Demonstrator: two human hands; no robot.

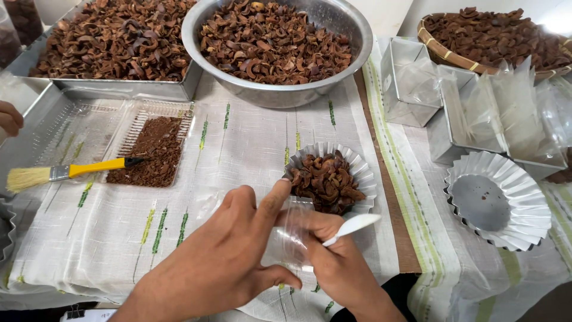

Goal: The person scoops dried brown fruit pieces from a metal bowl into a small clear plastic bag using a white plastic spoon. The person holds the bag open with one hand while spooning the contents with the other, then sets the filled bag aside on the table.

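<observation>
My left hand and my right hand meet at the table's near edge, both gripping a small clear plastic bag. The right hand also holds a white plastic spoon that points up and to the right. Just beyond the hands stands a fluted foil cup filled with brown dried husk pieces.
A steel bowl, a metal tray and a woven basket at the back hold more husks. A clear tray holds brown crumbs, with a yellow-handled brush across it. An empty foil cup and bag-lined tins stand right. Another person's hand shows far left.
</observation>
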